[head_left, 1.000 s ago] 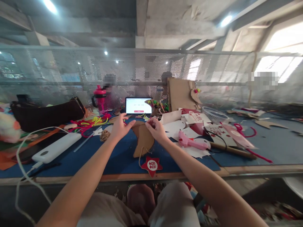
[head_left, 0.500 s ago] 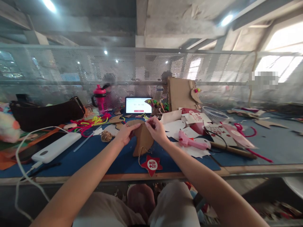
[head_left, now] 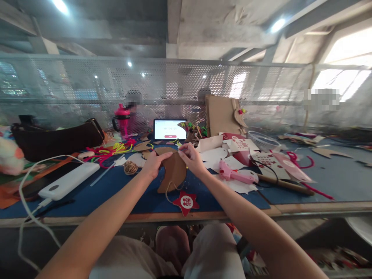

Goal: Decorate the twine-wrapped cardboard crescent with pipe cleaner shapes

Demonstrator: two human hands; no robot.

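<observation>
Between my hands is a curved brown cardboard cutout (head_left: 173, 172), tilted up over the blue table mat. My left hand (head_left: 155, 162) grips its upper left edge, thumb stretched along the top. At its upper right edge my right hand (head_left: 192, 158) pinches with thumb and fingertips; whether a smaller piece is also between them I cannot make out. A twine loop (head_left: 167, 190) runs from the cutout's lower part to a red star (head_left: 186, 202) with a white printed circle, lying near the table's front edge.
A pink glue gun (head_left: 236, 173) lies on white paper scraps to the right, beside a wooden stick (head_left: 286, 184). Left are a twine ball (head_left: 130, 167), a white power bank (head_left: 69, 181) and a dark bag (head_left: 58, 139). Behind stand a lit tablet (head_left: 170, 129) and a pink bottle (head_left: 123, 120).
The cardboard cutout's lower end has swung slightly to the left, and the twine loop has shifted with it. Both hands stay nearly in place; the star has hardly moved.
</observation>
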